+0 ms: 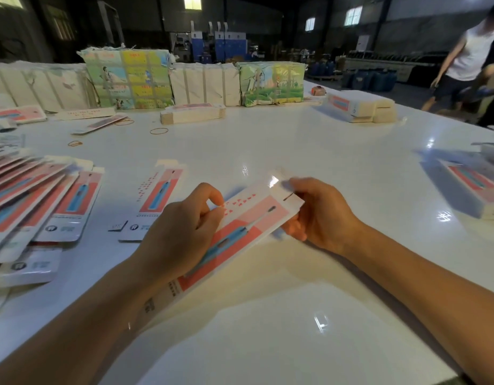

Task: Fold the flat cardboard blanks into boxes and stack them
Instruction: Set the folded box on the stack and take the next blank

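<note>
I hold one cardboard blank (241, 220), white with a pink and red panel and a blue toothbrush picture, slanted above the white table (295, 151). My left hand (182, 232) grips its left side, fingers curled over the long edge. My right hand (320, 215) pinches its far end by the tab. Another flat blank (154, 201) lies just left of my hands. A fanned spread of several more blanks (37, 201) covers the table's left side. A folded box (473, 187) lies at the right edge.
Bundled stacks of blanks (193, 113) and wrapped paper packs (129, 79) line the far side. Another stack (362, 105) sits far right. Rubber bands (159, 131) lie on the table. A person (467, 56) stands at the far right corner.
</note>
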